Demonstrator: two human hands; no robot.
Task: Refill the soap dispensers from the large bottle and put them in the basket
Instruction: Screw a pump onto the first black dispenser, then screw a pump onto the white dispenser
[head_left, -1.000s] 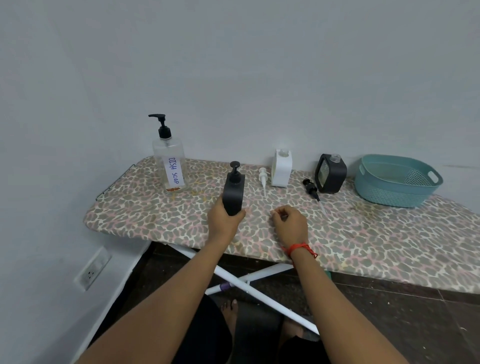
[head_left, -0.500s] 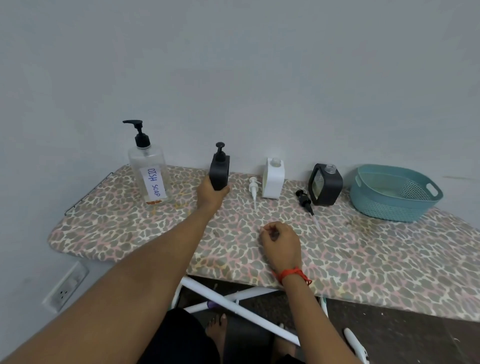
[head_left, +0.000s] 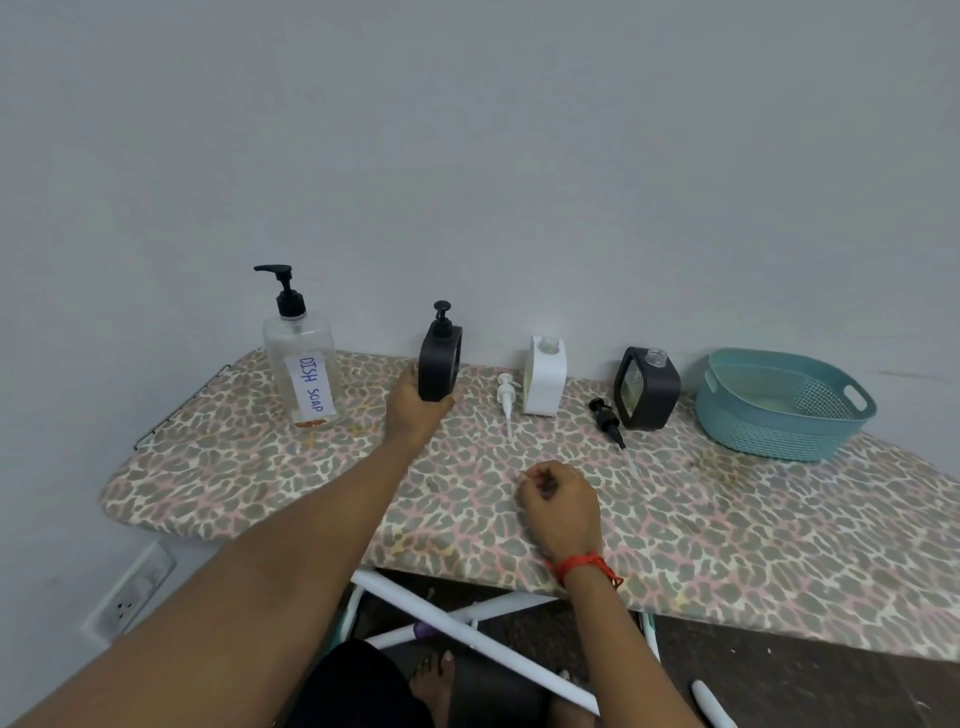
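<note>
One large bottle (head_left: 304, 364), one basket (head_left: 779, 431), two pumps (head_left: 506, 395) and three dispensers (head_left: 545, 382) are sitting mid-frame. The left hand (head_left: 415, 410) is gripping a black dispenser (head_left: 440, 364); the right hand (head_left: 561, 504) is lying curled, empty.

Your refill lineup, left to right along the ironing board (head_left: 727, 519)

Clear DISH SOAP bottle (head_left: 304, 374), pump on; capped black dispenser (head_left: 440, 364) upright in your left hand (head_left: 415, 410); open white dispenser (head_left: 544, 382), white pump (head_left: 506, 397) lying beside; open black dispenser (head_left: 647, 389), black pump (head_left: 608, 418) lying beside; teal basket (head_left: 779, 415).
</note>
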